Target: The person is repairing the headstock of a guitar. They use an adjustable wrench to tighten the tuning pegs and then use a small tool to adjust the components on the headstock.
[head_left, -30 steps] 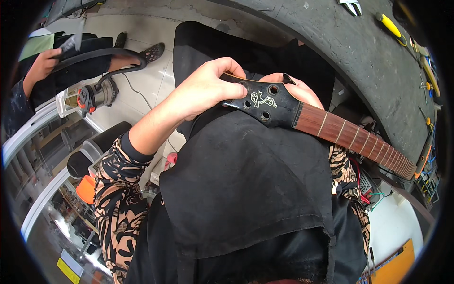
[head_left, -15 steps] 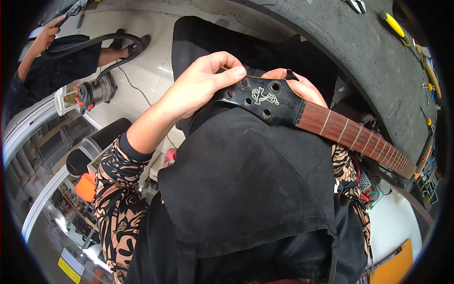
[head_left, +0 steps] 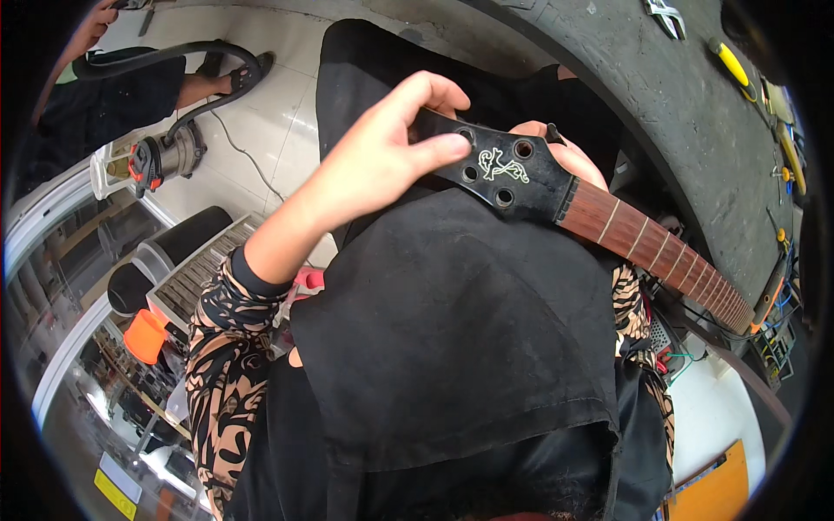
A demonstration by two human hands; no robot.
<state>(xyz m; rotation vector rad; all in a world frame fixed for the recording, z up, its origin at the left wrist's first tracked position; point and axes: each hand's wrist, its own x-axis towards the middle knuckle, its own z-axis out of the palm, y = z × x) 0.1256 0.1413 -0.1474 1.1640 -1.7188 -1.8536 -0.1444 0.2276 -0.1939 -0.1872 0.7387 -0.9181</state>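
Across my lap lies a guitar neck (head_left: 647, 243) with a reddish-brown fretboard and light frets, its far end angled toward the lower right. Its glossy black headstock (head_left: 530, 193) carries a pale scroll-like inlay and several bare tuner holes. My left hand (head_left: 404, 139) grips the headstock's left end, thumb on the face and fingers curled over the far edge. Behind the neck, near the nut, my right hand (head_left: 573, 161) supports it from beneath; most of its fingers are hidden. A dark small piece shows at that hand's fingertips, too little visible to name.
A curved dark workbench (head_left: 678, 130) runs along the right, bearing a yellow-handled tool (head_left: 732, 65) and a metal wrench-like tool (head_left: 666, 16). At upper left another person's leg (head_left: 204, 89) shows beside a vacuum cleaner (head_left: 169, 161) with a black hose. An orange container (head_left: 145, 337) is at left.
The headstock has shifted slightly right and down. My left hand has moved right along it, with its thumb now further over the face. The other person's hand has moved up toward the picture's edge.
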